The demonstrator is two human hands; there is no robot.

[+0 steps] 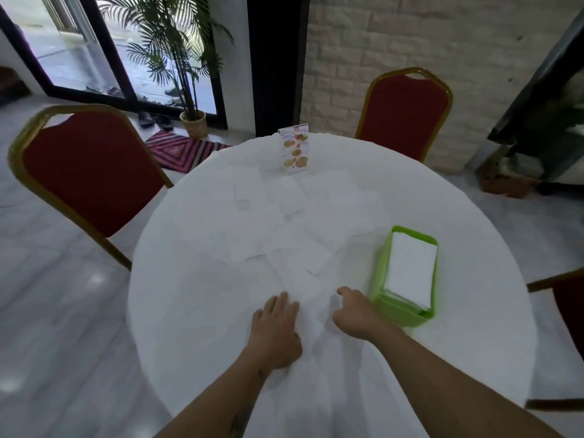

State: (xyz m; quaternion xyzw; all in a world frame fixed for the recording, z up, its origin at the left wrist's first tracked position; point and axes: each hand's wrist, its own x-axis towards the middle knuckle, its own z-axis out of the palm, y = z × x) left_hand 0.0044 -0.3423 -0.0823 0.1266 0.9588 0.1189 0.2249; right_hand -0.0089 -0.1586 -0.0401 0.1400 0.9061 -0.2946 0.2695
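Dining room with pale marble floor, stone wall at the back, glass door at the far left. Round table in the middle, under a white cloth.

Near edge of the table: napkin, white and creased, lying between the two hands. Left hand laid palm down on the napkin's left side, fingers straight and close together, pressing flat. Right hand at the napkin's right side, thumb stuck out toward the middle of the table, fingers curled under and hidden by the back of the hand; cannot tell whether pinching the napkin or only resting on it. Some blur over both hands.

Middle of the table: loose napkins, spread flat and overlapping, white on white, edges faint. Right side of the table, just beside the right hand: green box, open on top, with a stack of napkins inside. Far edge: menu card, upright, printed with food pictures.

Around the table: left chair, red with a gold frame, drawn up at the left edge; far chair, same kind, behind the far right edge; part of a third chair at the right. Beyond the far left edge: potted palm by the glass door, striped mat on the floor before it.
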